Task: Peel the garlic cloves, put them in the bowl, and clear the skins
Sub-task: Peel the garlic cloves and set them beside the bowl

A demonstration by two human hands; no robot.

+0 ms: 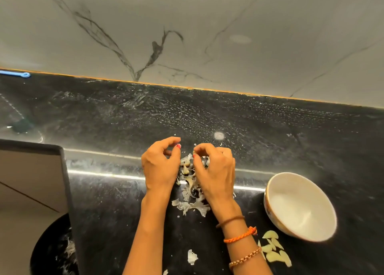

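At nine o'clock a dark-rimmed opening (31,170) cuts into the black surface (270,129), and below it at seven o'clock a black bin (52,247) holds pale scraps of skin. Just left of centre the left hand (161,166) hovers with its fingers curled and thumb and forefinger drawn close together; whether this grip holds a sliver or nothing cannot be told. Between the two hands, and trailing toward six o'clock from them, lies the heap of garlic skins (192,191), papery and whitish, with a few darker root ends among them. A single loose skin (192,257) rests apart at six o'clock. Just right of centre the right hand (215,170) is bent over the heap, its fingers curled down into the skins; what its grip closes on is hidden, so its state cannot be told. The right wrist wears three bands (241,235). At five o'clock the peeled garlic cloves (274,248) lie in a small cluster on the surface, just beside the bowl and not in it. The white bowl (299,206) stands at four o'clock, tilted toward the camera. At twelve o'clock a pale veined marble wall (187,25) rises behind the surface.
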